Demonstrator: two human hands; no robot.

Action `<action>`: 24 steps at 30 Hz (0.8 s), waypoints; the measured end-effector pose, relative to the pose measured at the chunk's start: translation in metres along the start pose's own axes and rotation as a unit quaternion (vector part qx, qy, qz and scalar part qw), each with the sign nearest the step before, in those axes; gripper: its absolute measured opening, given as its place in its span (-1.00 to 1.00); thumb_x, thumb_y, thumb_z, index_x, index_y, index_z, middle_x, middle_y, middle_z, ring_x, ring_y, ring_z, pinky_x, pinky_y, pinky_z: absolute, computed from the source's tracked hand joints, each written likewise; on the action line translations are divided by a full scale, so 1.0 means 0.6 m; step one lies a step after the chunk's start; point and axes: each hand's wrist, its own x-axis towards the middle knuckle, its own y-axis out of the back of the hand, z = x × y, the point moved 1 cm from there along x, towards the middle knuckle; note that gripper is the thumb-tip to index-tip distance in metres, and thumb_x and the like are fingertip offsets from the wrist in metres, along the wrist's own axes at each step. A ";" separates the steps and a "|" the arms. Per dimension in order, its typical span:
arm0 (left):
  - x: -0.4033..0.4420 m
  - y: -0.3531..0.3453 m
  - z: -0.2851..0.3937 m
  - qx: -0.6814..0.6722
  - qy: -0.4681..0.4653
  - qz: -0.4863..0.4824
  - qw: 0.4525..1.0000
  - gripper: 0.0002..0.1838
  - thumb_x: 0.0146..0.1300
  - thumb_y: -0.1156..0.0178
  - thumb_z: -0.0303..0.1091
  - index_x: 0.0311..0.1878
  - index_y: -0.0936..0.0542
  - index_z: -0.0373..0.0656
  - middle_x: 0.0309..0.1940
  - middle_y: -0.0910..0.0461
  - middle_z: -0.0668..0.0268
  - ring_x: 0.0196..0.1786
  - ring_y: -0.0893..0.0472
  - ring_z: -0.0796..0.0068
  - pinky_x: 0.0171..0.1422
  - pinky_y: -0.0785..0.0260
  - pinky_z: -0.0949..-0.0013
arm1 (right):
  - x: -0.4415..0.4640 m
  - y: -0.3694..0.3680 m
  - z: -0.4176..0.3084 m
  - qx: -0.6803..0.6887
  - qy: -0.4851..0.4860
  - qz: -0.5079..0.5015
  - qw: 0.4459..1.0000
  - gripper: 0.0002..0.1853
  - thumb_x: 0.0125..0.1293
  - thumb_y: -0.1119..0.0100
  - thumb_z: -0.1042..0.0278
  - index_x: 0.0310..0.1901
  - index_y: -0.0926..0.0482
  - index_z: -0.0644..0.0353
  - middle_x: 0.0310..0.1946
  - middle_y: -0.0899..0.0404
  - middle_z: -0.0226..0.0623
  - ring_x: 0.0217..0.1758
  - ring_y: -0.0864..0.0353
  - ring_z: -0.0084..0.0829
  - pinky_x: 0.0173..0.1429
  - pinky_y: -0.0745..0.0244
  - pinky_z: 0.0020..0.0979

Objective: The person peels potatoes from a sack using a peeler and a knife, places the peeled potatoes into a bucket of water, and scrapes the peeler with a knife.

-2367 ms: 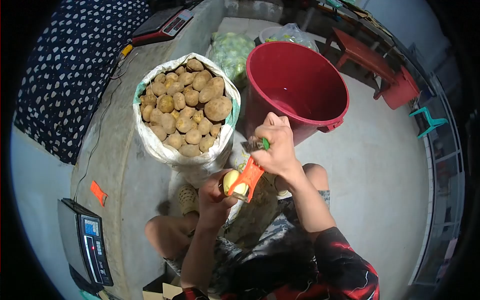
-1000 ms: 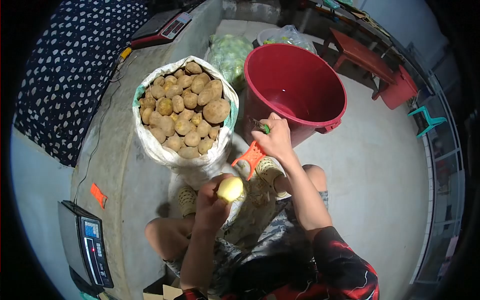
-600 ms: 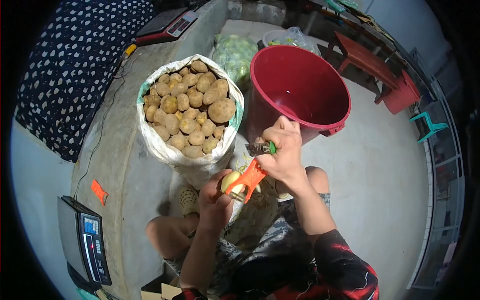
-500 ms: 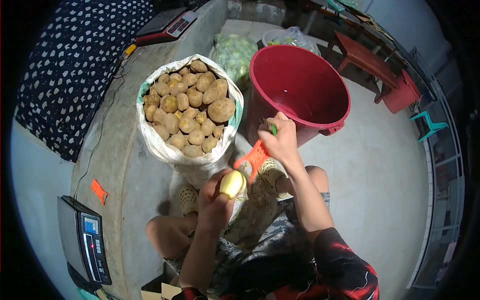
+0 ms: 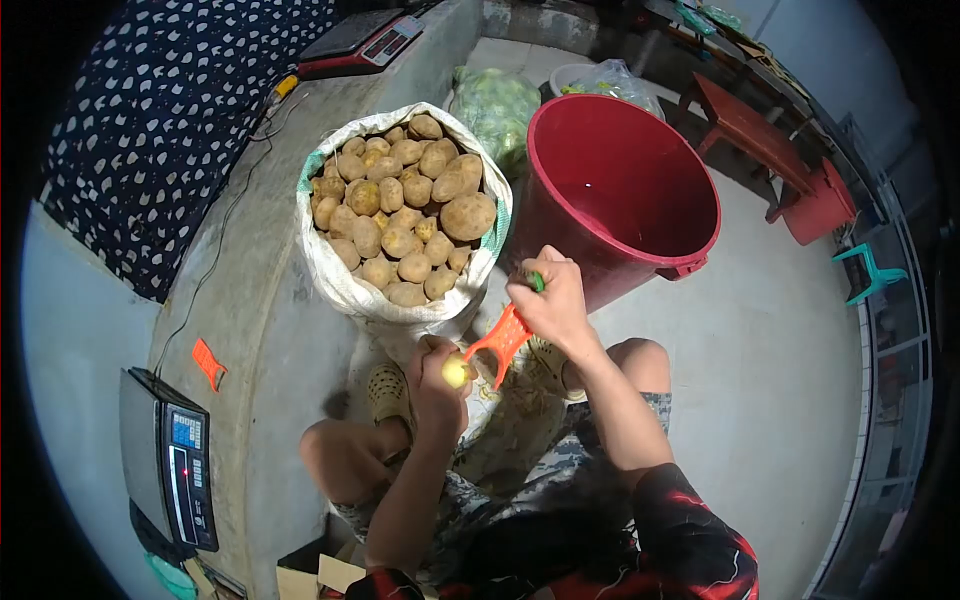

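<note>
My left hand (image 5: 436, 388) is closed around a pale yellow peeled potato (image 5: 457, 371), most of which its fingers hide. In my right hand (image 5: 550, 300) is an orange peeler (image 5: 501, 343) with a green part showing at the fist. The peeler's forked end points down and left, close beside the potato; whether it touches is hard to tell. A white woven sack (image 5: 337, 285) full of unpeeled brown potatoes (image 5: 398, 240) stands just beyond my hands. To its right is a large dark red tub (image 5: 610, 240), behind my right hand.
Peelings lie on the floor between my feet. A second orange peeler (image 5: 208, 362) rests on the concrete ledge at left, near a digital scale (image 5: 187, 470). Another scale (image 5: 365, 45), a bag of green produce (image 5: 492, 108), a red bench (image 5: 750, 130) and a teal stool (image 5: 872, 272) stand farther off.
The potato has turned in my left hand, so less of it shows. My right hand has lowered slightly with the peeler. The whole view has shifted, moving the surroundings rightward.
</note>
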 end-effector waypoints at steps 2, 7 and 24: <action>-0.001 -0.004 -0.004 0.080 -0.047 0.101 0.991 -0.86 0.30 0.01 -0.35 -0.31 -0.49 -0.18 -0.48 -0.44 0.38 -0.44 -0.41 0.58 -0.36 -0.25 0.52 | -0.006 0.006 -0.025 -0.001 0.039 0.002 0.999 -0.75 -0.09 -0.28 0.19 -0.54 -0.65 0.23 -0.63 -0.38 -0.16 -0.42 -0.44 -0.16 -0.23 -0.27 -0.19; -0.007 0.006 -0.009 0.158 -0.126 0.059 0.978 -0.85 0.17 0.02 -0.38 -0.42 -0.46 -0.24 -0.49 -0.43 0.39 -0.44 -0.38 0.59 -0.30 -0.25 0.46 | 0.008 -0.011 0.027 -0.009 0.031 0.041 0.999 -0.72 -0.11 -0.21 0.29 -0.64 -0.41 0.36 -0.65 -0.27 -0.09 -0.52 -0.30 -0.21 -0.44 -0.11 -0.20; -0.006 0.001 -0.020 0.040 -0.073 0.033 0.996 -0.88 0.19 0.07 -0.45 -0.31 -0.46 -0.20 -0.40 -0.41 0.30 -0.51 -0.41 0.47 -0.43 -0.26 0.47 | 0.001 -0.011 0.023 -0.057 0.059 0.010 0.997 -0.76 -0.13 -0.29 0.14 -0.56 -0.64 0.17 -0.64 -0.39 -0.16 -0.39 -0.43 -0.18 -0.22 -0.20 -0.19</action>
